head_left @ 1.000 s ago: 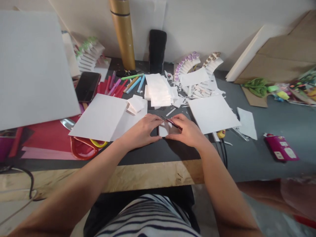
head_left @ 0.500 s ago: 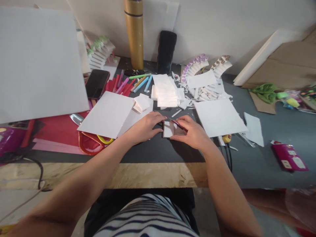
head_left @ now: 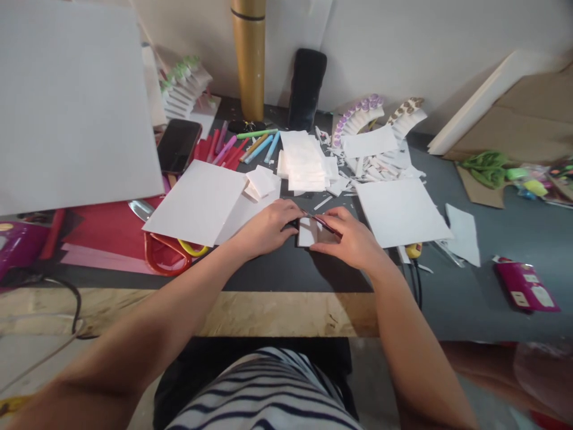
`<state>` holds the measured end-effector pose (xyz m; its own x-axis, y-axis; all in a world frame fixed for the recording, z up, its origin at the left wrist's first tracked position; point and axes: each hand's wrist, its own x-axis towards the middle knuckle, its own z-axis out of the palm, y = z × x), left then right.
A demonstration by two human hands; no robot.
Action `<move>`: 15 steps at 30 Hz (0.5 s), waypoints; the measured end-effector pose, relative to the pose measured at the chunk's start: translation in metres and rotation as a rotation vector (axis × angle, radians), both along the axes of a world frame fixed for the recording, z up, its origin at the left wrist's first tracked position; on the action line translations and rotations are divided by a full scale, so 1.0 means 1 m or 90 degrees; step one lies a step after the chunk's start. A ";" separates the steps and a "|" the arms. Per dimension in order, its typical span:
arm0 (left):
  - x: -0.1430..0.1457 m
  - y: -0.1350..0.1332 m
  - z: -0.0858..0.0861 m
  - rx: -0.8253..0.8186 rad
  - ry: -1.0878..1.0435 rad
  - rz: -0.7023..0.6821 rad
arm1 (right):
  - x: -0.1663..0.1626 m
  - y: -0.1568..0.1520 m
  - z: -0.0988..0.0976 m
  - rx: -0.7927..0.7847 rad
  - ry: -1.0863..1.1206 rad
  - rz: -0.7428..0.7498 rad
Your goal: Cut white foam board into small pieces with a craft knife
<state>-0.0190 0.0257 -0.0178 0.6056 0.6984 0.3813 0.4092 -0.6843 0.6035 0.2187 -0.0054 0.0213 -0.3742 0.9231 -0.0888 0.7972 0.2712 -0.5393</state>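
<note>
In the middle of the desk a small white square piece (head_left: 307,233) lies between my two hands. My left hand (head_left: 274,226) is at its left edge, fingers bent and thumb on the near side, gripping the edge. My right hand (head_left: 349,237) is closed round a slim dark-red tool (head_left: 329,226) with a thin pointed tip. The tip points left, over the far edge of the white piece, close to my left fingertips. My right thumb rests at the piece's near right side. Whether the tool is a knife or tweezers I cannot make out.
Behind my hands stands a stack of white pieces (head_left: 305,164). White boards (head_left: 403,212) lie on both sides. White scraps (head_left: 376,169), coloured markers (head_left: 264,146), a phone (head_left: 179,145), red-handled scissors (head_left: 166,257) and a gold bottle (head_left: 250,65) surround the work area.
The whole view has shifted slightly as the head moved. Both hands, the dark-red tool and the small white piece keep nearly the same positions relative to each other.
</note>
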 end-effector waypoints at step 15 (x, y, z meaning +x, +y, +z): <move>-0.001 -0.007 0.016 -0.013 0.001 -0.052 | 0.000 0.000 0.002 -0.001 -0.016 0.002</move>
